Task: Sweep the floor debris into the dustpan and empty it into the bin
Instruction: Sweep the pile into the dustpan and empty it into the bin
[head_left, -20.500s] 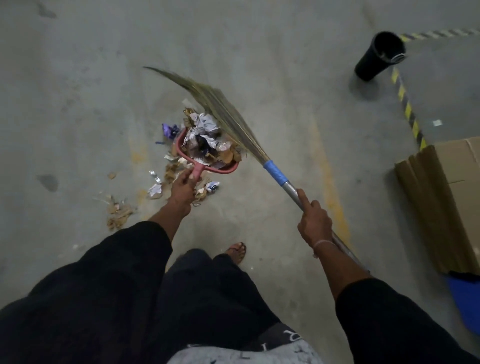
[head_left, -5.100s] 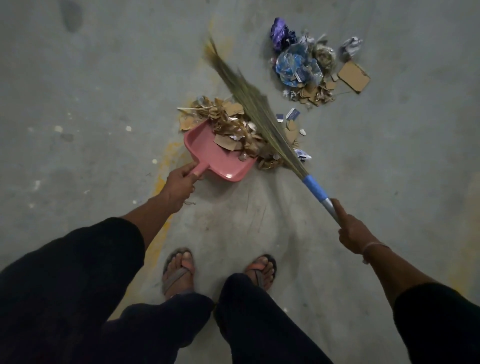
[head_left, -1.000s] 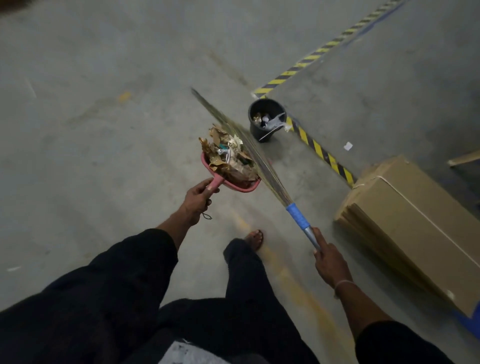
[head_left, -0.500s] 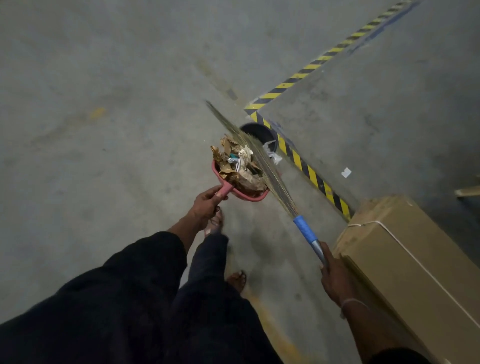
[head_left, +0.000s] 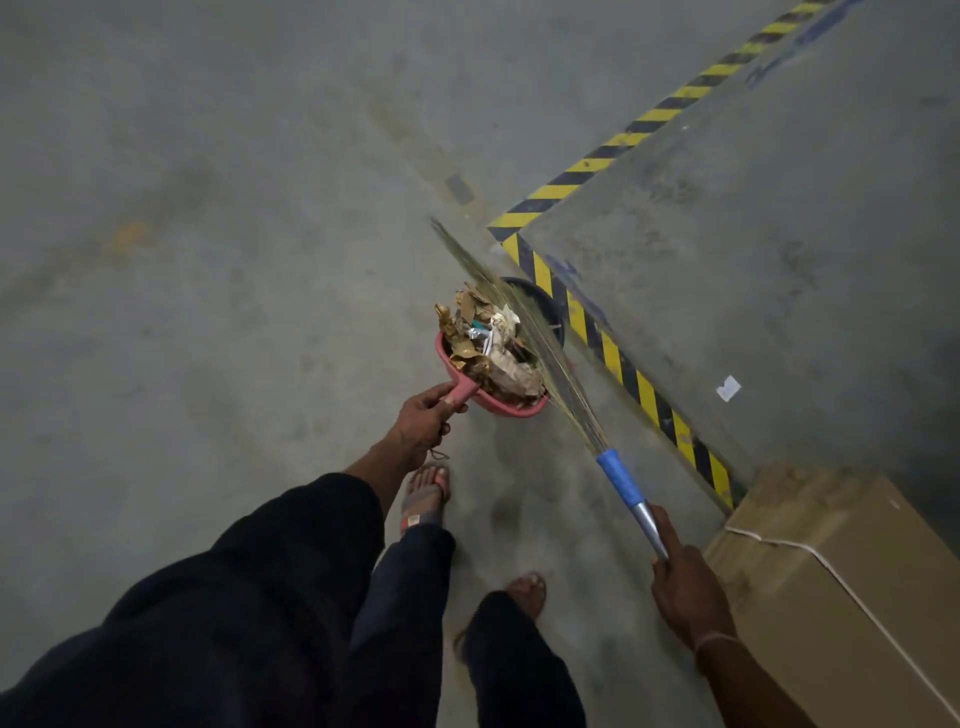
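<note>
Concrete floor mid-frame: our left hand grips the loaded dustpan beside the bin, right hand grips the broom; we judge sweeping done here, emptying left.

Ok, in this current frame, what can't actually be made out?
Head view only:
- Bin: mostly hidden behind the loaded dustpan and broom bristles; its contents cannot be seen.
- Debris: individual pieces too small and dim to identify.
- Broom handle end: covered by the right hand.
- Dustpan handle: mostly wrapped by the left hand.
- Cardboard box: cut off by the right and bottom edges.
- White scrap on the floor: too small to identify.
</note>
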